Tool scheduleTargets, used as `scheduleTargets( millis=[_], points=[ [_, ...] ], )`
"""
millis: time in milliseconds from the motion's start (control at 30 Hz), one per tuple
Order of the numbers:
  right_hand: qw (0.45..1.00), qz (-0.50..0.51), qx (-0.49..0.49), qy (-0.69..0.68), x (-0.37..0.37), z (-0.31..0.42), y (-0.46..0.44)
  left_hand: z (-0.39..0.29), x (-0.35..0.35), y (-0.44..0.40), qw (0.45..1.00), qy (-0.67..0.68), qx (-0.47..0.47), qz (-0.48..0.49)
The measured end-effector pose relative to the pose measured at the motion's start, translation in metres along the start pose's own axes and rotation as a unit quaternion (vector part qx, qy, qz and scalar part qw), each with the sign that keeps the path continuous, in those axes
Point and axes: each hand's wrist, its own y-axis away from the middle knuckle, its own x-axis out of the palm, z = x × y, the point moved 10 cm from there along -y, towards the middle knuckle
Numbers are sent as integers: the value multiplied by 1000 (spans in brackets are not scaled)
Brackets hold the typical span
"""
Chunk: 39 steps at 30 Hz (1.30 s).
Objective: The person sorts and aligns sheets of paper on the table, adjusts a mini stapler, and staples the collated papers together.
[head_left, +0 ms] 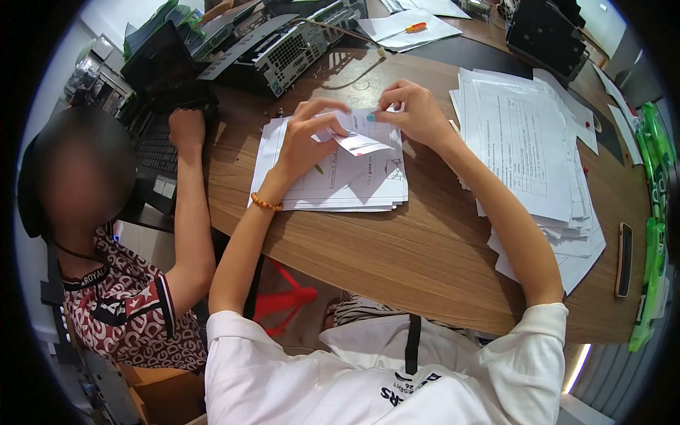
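Note:
A stack of printed sheets (347, 188) lies on the wooden table in front of me. My left hand (306, 142) rests over its upper left part, fingers closed on a paper sheet (365, 144) whose edge is lifted and bent over. Just to the right, my right hand (409, 112) is closed in a pinch at the top edge of the papers. At its fingertips shows a small blue thing (371, 118), too small to name. Text and small drawings are printed on the top sheet.
A larger untidy paper pile (520, 149) lies to the right, near a phone (624, 260) and green packages (652, 234). Behind stand an opened computer case (304, 49) and an orange-handled screwdriver (416, 27). At left, a person's hand (187, 131) rests by a laptop (157, 138).

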Motion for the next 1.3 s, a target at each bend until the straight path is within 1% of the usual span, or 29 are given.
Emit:
scheduleTargets(
  millis=[33,67,133,167,233,267,300,333,367,400,467,500,633,700,767,833,900,933,1000,1033,1067,1100,1133,1200,1233,1300],
  points=[
    [997,51,15,-56,6,0,-2,-1,-4,-1,1000,0,-7,-21],
    [997,50,16,-57,4,0,-4,-1,-3,0,1000,1,-7,-19],
    [970,137,47,-193,19,2,-3,7,-2,1,999,31,-34,-17],
    [970,136,50,-193,18,3,-2,9,-2,2,999,32,-34,-16],
    [942,109,133,-287,15,-5,-1,6,0,2,1000,-8,-2,12],
    [943,109,134,-286,16,-9,0,5,0,2,1000,-8,-2,12],
    [988,47,69,-131,3,-9,-2,7,-1,2,1000,-9,-14,13],
    [999,-16,3,28,-8,-3,-2,8,-1,3,1000,-10,-26,14],
    [996,-30,-23,78,-8,-4,2,7,0,3,1000,-10,-26,13],
    [996,-31,-23,78,-9,-3,3,8,-1,3,999,-4,-40,2],
    [998,25,57,27,-2,-19,4,10,-2,3,998,3,-54,-9],
    [995,33,96,-5,-4,-24,2,9,-1,3,999,2,-48,2],
    [993,55,101,-30,-5,-24,1,7,-1,3,999,-7,-37,3],
    [988,78,130,-11,-4,-30,5,9,-1,4,999,-17,-35,11],
    [987,81,137,-5,-3,-33,6,10,2,5,999,-27,-34,18],
    [986,85,144,0,-3,-33,6,8,-1,4,999,-12,-40,2],
    [994,70,75,35,-7,-16,1,9,-2,4,999,-16,-42,1],
    [994,70,75,35,-8,-12,0,10,-3,4,999,-20,-43,-1],
    [991,76,34,106,-9,1,0,11,-2,5,999,-17,-50,2],
    [991,75,35,106,-7,-1,0,12,-2,5,998,-14,-57,6],
    [986,24,-64,151,-10,15,1,13,-2,5,998,-14,-56,7],
    [967,-28,-162,194,-15,38,6,14,-4,5,998,-21,-59,2],
    [967,-28,-161,194,-14,40,7,16,-6,6,998,-27,-61,-4],
    [937,-55,-231,256,-12,61,16,17,-5,6,998,-29,-61,-3],
    [937,-55,-231,256,-10,61,16,17,-5,7,998,-32,-60,-3],
    [977,-80,-150,131,-18,45,11,17,-5,6,998,-35,-60,-2]
  ],
)
